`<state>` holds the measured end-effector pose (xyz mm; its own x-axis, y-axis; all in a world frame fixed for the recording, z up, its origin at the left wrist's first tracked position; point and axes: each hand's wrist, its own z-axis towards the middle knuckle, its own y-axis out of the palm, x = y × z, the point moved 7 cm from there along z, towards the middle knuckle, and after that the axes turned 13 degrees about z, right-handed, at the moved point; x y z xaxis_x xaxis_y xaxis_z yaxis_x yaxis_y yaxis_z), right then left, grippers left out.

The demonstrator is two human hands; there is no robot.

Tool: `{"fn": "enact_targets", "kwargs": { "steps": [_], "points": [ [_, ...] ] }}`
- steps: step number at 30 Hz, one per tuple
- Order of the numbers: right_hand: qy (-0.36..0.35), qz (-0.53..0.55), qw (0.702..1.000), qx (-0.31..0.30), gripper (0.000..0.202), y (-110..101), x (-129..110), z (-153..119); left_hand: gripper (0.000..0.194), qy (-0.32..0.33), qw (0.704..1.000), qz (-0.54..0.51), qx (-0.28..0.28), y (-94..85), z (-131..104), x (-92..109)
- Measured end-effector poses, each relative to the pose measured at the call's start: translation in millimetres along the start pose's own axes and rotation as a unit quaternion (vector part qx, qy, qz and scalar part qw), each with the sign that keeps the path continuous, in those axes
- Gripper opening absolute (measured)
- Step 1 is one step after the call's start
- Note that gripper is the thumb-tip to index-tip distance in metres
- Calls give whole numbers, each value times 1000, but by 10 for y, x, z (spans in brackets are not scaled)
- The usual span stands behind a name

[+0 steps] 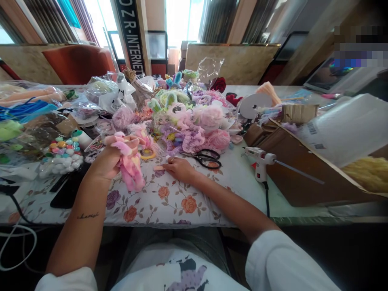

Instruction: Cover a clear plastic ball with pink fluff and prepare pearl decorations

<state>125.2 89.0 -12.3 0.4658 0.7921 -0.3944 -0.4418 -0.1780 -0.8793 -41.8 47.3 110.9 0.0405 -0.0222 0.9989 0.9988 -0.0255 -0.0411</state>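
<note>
My left hand [112, 158] is closed around a fluffy pink and yellow piece [132, 171], held above the flowered cloth [151, 202]. My right hand [179, 169] rests low over the cloth, its fingertips at a small flat tan piece [159, 167]; whether they grip it is hard to tell. A yellow ring [148, 154] lies between the hands, near more pink fluff. Black-handled scissors [209, 158] lie just right of my right hand, their blades pointing left.
A white glue gun [260, 161] stands at the right beside a cardboard box [291, 169]. Pastel yarn and plush items [194, 121] are heaped behind the hands. Pompoms [63, 155] and a black phone-like object [65, 196] lie left.
</note>
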Motion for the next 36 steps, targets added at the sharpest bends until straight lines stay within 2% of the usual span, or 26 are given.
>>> {"fn": "enact_targets", "kwargs": {
  "steps": [7,10,12,15,17,19,22,24,27,29,31,34,36],
  "points": [
    [14,78,995,63,26,-44,61,182,31,1,999,-38,-37,200,24,87],
    [35,137,981,136,27,-165,91,109,30,6,997,-50,-54,259,35,132],
    [62,181,960,204,37,-297,138,-8,28,7,994,-62,-93,358,47,124],
    [103,250,922,277,55,-463,188,-216,30,0,986,-63,-157,597,77,30],
    [105,331,897,274,61,-494,161,-312,34,-13,982,-60,-181,783,106,-76],
    [78,476,845,230,63,-453,75,-358,38,-32,981,-54,-185,952,133,-191],
    [54,665,731,141,73,-349,-96,-396,44,-59,980,-8,-189,1123,143,-335],
    [73,694,709,104,66,-294,-163,-421,46,-54,976,43,-208,1162,123,-377],
    [133,683,714,73,43,-231,-167,-464,33,-23,966,103,-234,1072,72,-397],
    [172,660,728,62,39,-240,-126,-504,23,-6,962,126,-241,931,27,-429],
    [188,628,753,47,38,-316,-82,-554,25,-3,959,142,-245,765,-29,-497],
    [205,572,794,19,37,-512,25,-680,44,-53,951,175,-251,519,-119,-688],
    [232,536,812,25,37,-681,152,-806,41,-100,948,201,-226,337,-150,-823]
  ]
}}
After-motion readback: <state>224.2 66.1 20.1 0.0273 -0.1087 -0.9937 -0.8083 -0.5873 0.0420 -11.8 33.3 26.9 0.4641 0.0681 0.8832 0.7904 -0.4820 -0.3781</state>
